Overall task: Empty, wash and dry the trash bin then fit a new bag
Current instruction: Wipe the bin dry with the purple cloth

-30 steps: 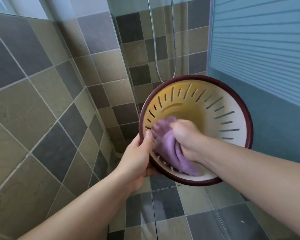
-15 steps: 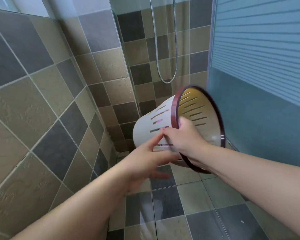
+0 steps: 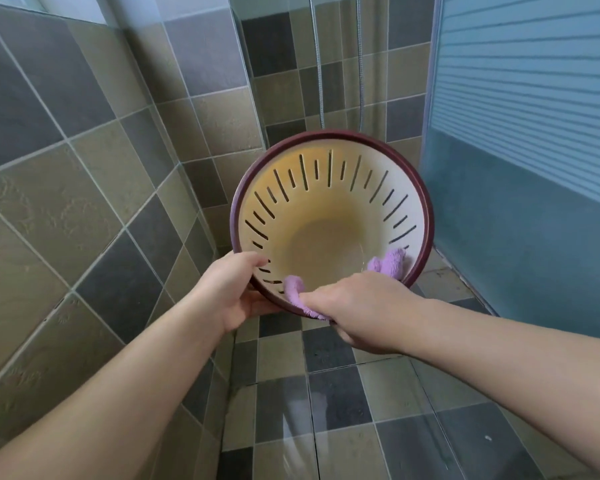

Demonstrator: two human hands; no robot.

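Observation:
A cream slotted trash bin (image 3: 329,216) with a dark red rim is held in the air, its mouth facing me and its inside empty. My left hand (image 3: 234,289) grips the rim at the lower left, thumb inside. My right hand (image 3: 364,306) holds a purple cloth (image 3: 388,263) against the lower rim and inner wall. One end of the cloth sticks out left of the hand, the other end at the right inside the bin.
Tiled walls stand close on the left and behind. A shower hose (image 3: 321,64) hangs on the back wall. A frosted glass panel (image 3: 520,133) is on the right. The tiled floor (image 3: 343,410) below looks wet.
The bin has turned from sideways back to mouth-up toward me. My left hand took the rim again, and my right hand brought the cloth onto the lower rim.

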